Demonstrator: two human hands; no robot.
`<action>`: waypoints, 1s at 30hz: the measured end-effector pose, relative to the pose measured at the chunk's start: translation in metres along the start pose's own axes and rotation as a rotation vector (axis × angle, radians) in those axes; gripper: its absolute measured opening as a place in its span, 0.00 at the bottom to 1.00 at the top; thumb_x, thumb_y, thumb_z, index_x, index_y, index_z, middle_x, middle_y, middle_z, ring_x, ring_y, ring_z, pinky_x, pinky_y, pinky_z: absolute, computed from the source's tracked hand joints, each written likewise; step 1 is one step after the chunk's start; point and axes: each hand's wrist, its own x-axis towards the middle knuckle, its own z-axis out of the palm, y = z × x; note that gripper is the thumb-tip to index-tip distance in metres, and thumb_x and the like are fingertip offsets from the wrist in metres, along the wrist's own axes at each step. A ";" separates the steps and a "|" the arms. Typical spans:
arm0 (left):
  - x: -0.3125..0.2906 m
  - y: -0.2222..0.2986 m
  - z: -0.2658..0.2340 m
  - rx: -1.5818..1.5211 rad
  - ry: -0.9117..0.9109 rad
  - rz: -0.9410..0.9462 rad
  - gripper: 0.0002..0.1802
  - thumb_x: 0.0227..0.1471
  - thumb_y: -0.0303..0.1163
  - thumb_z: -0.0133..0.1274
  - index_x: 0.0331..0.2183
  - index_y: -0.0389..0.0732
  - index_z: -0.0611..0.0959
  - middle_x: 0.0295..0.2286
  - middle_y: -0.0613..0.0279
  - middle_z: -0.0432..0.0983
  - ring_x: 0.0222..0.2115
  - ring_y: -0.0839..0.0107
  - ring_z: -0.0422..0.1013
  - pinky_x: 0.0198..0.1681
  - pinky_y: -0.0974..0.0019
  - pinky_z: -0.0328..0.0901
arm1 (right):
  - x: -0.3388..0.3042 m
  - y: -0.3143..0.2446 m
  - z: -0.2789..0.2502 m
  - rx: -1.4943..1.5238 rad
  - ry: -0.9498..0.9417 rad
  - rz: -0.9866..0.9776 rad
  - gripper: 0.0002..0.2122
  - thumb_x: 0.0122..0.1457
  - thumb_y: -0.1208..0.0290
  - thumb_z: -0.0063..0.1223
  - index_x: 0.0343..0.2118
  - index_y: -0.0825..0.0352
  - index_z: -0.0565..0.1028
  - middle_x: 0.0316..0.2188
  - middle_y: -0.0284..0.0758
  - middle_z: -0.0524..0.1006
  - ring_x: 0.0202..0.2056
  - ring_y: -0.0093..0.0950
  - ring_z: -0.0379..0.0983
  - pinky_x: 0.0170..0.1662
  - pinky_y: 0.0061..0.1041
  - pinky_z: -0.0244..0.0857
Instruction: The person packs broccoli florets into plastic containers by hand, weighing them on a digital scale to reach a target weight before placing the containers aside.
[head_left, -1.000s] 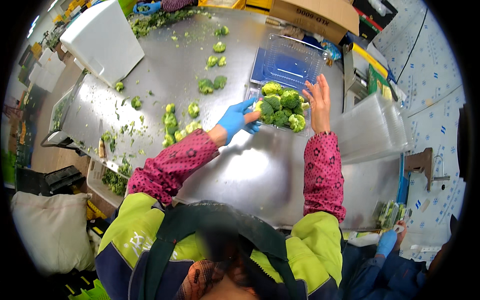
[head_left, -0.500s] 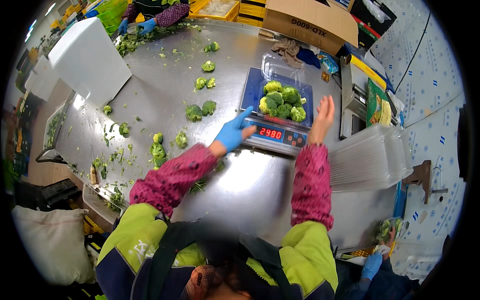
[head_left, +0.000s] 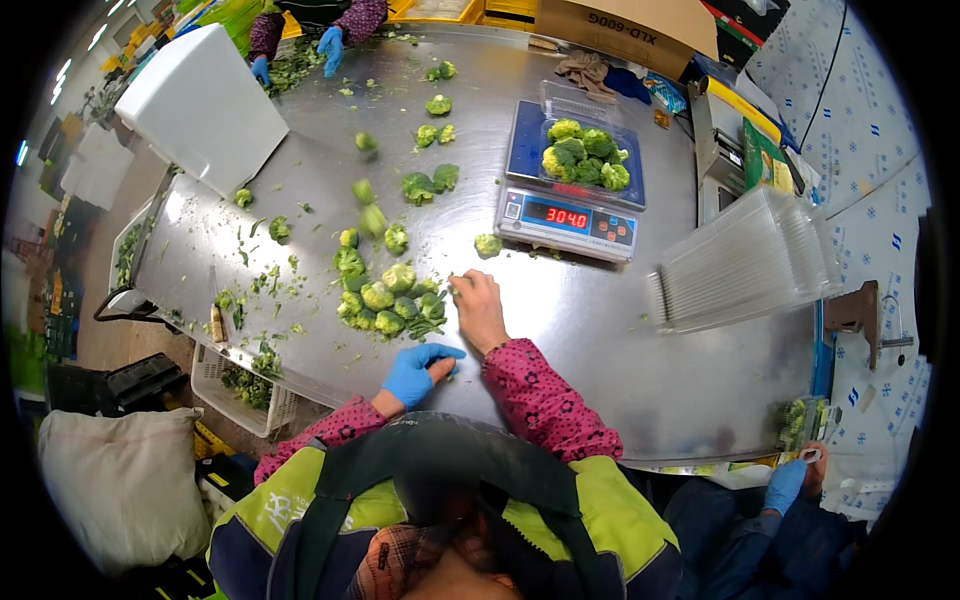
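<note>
Shiny metal table [head_left: 600, 385], knobbly broccoli florets [head_left: 378, 295], right hand [head_left: 480, 308] loosely bent, smooth-gloved left hand [head_left: 413, 375] curled, any hold unclear.

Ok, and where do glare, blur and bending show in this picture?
Head view throughout: bright glare on the steel table, right of the right hand; blurred broccoli pieces left of centre; table edges bowing toward the black rim; a blurry dark patch at lower middle.

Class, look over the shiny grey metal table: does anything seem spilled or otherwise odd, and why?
Loose green leaf scraps litter the left of the metal table, looking spilled. Three blurred green broccoli florets beyond the heaped green florets look odd: untouched, yet apparently moving.
</note>
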 end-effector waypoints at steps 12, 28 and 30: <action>-0.016 -0.004 -0.011 -0.308 0.126 -0.046 0.16 0.62 0.28 0.51 0.51 0.35 0.79 0.35 0.61 0.80 0.36 0.76 0.75 0.40 0.71 0.70 | 0.001 -0.027 -0.084 0.229 0.297 0.138 0.24 0.49 0.74 0.69 0.49 0.69 0.70 0.43 0.42 0.74 0.43 0.37 0.73 0.45 0.32 0.68; 0.136 0.107 0.010 -0.042 0.165 0.228 0.20 0.54 0.27 0.57 0.50 0.39 0.81 0.36 0.64 0.80 0.34 0.78 0.72 0.40 0.71 0.69 | 0.143 0.121 -0.215 -0.422 0.361 -0.106 0.24 0.67 0.52 0.46 0.60 0.60 0.70 0.62 0.41 0.64 0.63 0.40 0.56 0.63 0.44 0.45; 0.172 0.131 0.018 -0.149 0.123 0.318 0.31 0.54 0.31 0.60 0.58 0.41 0.71 0.45 0.61 0.74 0.32 0.78 0.70 0.32 0.72 0.69 | 0.147 0.121 -0.218 -0.332 0.394 -0.071 0.26 0.67 0.49 0.44 0.61 0.60 0.68 0.63 0.43 0.63 0.63 0.42 0.55 0.63 0.45 0.44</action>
